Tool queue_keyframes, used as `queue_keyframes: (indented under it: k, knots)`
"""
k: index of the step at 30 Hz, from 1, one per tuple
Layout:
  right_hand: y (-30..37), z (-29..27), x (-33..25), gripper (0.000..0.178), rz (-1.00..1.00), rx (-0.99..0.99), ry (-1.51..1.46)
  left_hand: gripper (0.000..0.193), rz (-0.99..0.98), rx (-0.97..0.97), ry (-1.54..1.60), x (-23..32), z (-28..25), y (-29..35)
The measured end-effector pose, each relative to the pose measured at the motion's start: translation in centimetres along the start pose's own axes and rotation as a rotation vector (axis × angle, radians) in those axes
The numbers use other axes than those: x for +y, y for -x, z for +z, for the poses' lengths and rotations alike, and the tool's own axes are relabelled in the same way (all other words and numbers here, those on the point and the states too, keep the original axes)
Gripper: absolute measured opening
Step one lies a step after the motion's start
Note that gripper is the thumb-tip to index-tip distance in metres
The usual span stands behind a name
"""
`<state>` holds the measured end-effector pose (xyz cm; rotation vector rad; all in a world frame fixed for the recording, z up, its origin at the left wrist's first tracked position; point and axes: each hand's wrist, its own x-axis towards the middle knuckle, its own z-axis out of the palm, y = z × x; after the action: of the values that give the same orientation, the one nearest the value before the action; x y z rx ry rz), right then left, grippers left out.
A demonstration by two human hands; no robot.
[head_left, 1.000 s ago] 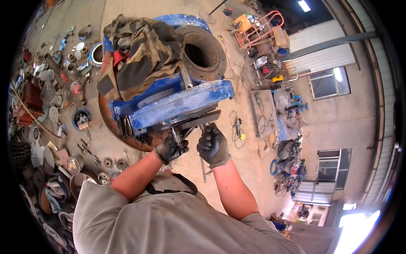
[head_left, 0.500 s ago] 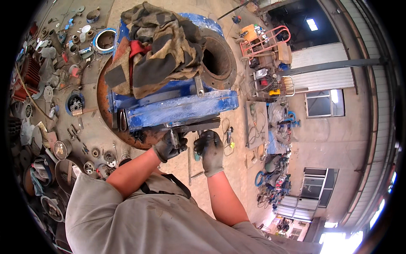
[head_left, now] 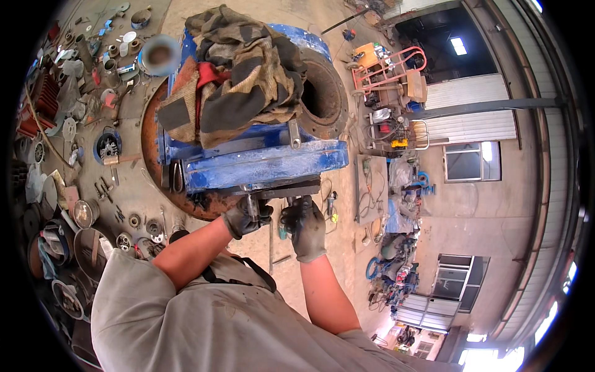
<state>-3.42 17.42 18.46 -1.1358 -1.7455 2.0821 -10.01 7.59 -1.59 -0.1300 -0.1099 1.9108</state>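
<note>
A large blue metal casting (head_left: 266, 164) stands before me, with a dark plate (head_left: 294, 187) along its near edge. My left hand (head_left: 240, 221), in a dark glove, closes round a shiny metal cylinder (head_left: 252, 206) upright against that edge; whether it is a bolt or a tool I cannot tell. My right hand (head_left: 305, 228), gloved too, is just below the plate with its fingers curled by a short metal stud; what they grip is hidden. A patterned brown and black cloth (head_left: 248, 74) with a red patch lies over the casting, beside its rusty round flange (head_left: 334, 111).
Loose machine parts, rings and tools cover the floor on the left, among them a hammer (head_left: 118, 159) and a pale blue ring (head_left: 145, 61). A rusty round plate (head_left: 155, 133) lies under the casting. A red hand cart (head_left: 396, 59) and cables (head_left: 372, 192) are at the right.
My view has shifted slightly. Both hands stay at the plate's near edge; the right hand has moved a little lower and leftward, its fingers still curled.
</note>
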Motion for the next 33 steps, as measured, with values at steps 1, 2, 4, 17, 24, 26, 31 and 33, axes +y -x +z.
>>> queue_keyframes:
  k: [1, 2, 4, 17, 24, 26, 31, 33]
  knots:
    - [-0.1, -0.1, 0.2, 0.045, -0.007, -0.002, 0.005, 0.044, -0.003, 0.010, -0.004, 0.0, 0.1, 0.0]
    - [-0.5, -0.7, 0.4, 0.045, 0.098, -0.071, -0.193, 0.043, -0.006, 0.020, -0.007, 0.0, 0.1, 0.0]
    - [-0.9, -1.1, 0.2, 0.044, 0.313, -0.211, -0.586, 0.042, -0.007, 0.007, -0.005, -0.1, -0.4, -0.1]
    - [0.7, 2.3, -2.6, 0.043, 0.226, -0.005, -0.299, 0.049, -0.046, -0.160, 0.038, 1.0, 1.2, -0.1]
    - [0.4, 1.0, -1.2, 0.039, 0.223, 0.009, -0.327, 0.049, -0.014, -0.151, -0.094, 0.5, -0.7, -0.2]
    - [0.2, 0.9, -0.8, 0.039, 0.209, -0.002, -0.337, 0.046, -0.025, -0.157, -0.075, 0.8, -0.4, -0.2]
    - [0.6, 1.8, -2.1, 0.040, 0.265, 0.032, -0.318, 0.049, -0.019, -0.118, -0.043, 0.8, 1.5, 0.0]
    - [0.2, 1.2, -1.5, 0.043, 0.226, -0.042, -0.348, 0.043, -0.042, -0.192, 0.004, 1.0, 1.0, -0.2]
